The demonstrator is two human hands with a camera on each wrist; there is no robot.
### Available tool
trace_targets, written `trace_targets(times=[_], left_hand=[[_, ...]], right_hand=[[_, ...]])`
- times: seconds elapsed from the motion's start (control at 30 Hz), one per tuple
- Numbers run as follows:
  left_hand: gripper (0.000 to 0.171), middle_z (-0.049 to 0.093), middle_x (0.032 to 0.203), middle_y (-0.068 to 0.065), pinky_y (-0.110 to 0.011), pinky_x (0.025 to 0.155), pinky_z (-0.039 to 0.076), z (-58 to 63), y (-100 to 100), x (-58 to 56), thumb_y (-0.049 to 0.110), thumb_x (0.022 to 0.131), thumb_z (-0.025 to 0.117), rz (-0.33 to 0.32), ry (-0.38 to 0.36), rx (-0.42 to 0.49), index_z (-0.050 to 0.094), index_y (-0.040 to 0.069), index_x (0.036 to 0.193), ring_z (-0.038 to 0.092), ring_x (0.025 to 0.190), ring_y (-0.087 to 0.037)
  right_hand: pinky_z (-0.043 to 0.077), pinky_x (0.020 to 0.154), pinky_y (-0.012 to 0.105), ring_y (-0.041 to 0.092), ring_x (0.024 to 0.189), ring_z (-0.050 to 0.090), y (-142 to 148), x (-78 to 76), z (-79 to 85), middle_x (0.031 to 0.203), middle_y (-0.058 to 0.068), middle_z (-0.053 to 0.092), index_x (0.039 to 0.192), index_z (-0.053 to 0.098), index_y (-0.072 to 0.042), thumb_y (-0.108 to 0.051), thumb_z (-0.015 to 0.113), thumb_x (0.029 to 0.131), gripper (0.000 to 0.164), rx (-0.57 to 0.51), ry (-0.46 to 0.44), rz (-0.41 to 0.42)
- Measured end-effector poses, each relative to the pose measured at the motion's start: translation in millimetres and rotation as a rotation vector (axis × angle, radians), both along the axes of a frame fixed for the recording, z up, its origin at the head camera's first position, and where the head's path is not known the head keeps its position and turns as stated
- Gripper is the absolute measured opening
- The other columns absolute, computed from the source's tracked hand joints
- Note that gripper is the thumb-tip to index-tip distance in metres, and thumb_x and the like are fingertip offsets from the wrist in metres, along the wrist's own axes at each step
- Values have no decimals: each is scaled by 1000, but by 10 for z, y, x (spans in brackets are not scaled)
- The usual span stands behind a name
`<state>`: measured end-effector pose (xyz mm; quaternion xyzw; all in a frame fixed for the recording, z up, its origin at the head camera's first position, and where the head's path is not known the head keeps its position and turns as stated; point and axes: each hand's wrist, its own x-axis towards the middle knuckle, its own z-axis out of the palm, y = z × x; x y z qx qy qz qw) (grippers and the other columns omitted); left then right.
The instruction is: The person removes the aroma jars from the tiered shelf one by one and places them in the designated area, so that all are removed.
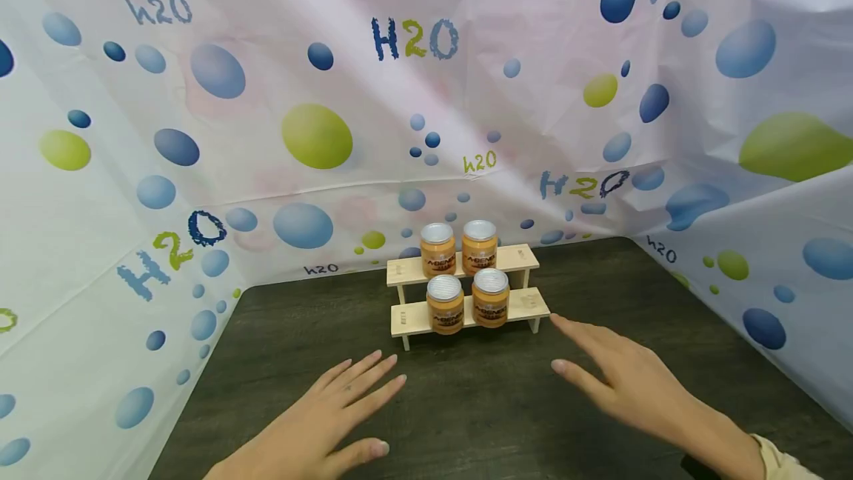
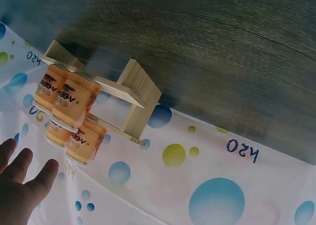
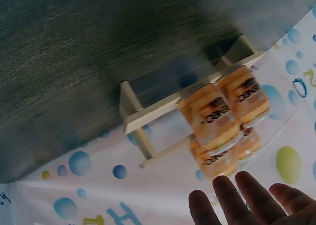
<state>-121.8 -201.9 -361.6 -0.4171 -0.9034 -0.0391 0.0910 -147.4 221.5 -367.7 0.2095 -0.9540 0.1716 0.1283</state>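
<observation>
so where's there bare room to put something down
The dark table is bare left and right of the wooden stand, out to the patterned sheet, and in front of the lower step. That step and the upper step have short bare ends. Mid-step is crowded: the four jars stand there in close pairs.

The head view is brightly lit, with glare cast on the white, blue-and-green-dotted sheet [image 1: 393,110] at upper centre. The wrist views are dimmer and hazy; in the right one, orange cylindrical silver-lidded jars [image 3: 210,117] are softly blurred and the bare right hand [image 3: 265,211], lower right, is darkened.
</observation>
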Motion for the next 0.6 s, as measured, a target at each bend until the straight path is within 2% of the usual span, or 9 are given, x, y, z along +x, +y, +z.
trace_targets(times=[0.07, 0.13, 0.27, 0.3, 0.4, 0.6], left_hand=[[70, 19, 168, 6, -48, 114, 36, 21, 11, -15, 55, 103, 44, 15, -49, 20, 13, 34, 162, 28, 153, -21], [69, 19, 168, 8, -53, 112, 39, 38, 29, -34, 54, 103, 44, 30, -88, 54, 13, 35, 162, 28, 153, -21], [68, 24, 166, 11, -53, 111, 41, 50, 83, -99, 52, 102, 49, 41, -90, 139, 17, 37, 161, 34, 150, -20], [67, 27, 165, 12, -52, 111, 42, 46, 100, -124, 51, 102, 50, 44, -85, 163, 19, 37, 160, 36, 149, -20], [62, 37, 160, 13, -50, 108, 46, 35, 152, -222, 49, 102, 52, 50, -99, 227, 26, 39, 158, 43, 144, -17], [53, 48, 151, 11, -50, 105, 49, 45, 247, -445, 46, 103, 52, 78, -217, 368, 36, 41, 153, 50, 137, -16]], right_hand=[[54, 83, 59, 35, 114, 66, 0, -89, -13, 139, 11, 62, 151, 46, -27, -53, 58, 98, 60, -9, -11, -39], [57, 75, 52, 31, 106, 69, -1, -196, -31, 132, 11, 67, 148, 50, -21, -52, 59, 98, 60, -26, -14, -71], [51, 59, 35, 17, 84, 70, -9, -423, -58, 115, 7, 74, 144, 54, -13, -50, 58, 99, 58, -94, -69, -113], [50, 58, 33, 15, 83, 70, -12, -477, -63, 112, 6, 74, 144, 54, -12, -50, 57, 100, 58, -110, -89, -121], [46, 54, 30, 10, 73, 64, -24, -614, -95, 109, 7, 75, 144, 53, -10, -48, 55, 101, 57, -145, -128, -137], [43, 50, 30, 7, 65, 59, -83, -799, -224, 103, 9, 74, 139, 57, -8, -44, 56, 102, 51, -207, -128, -150]])
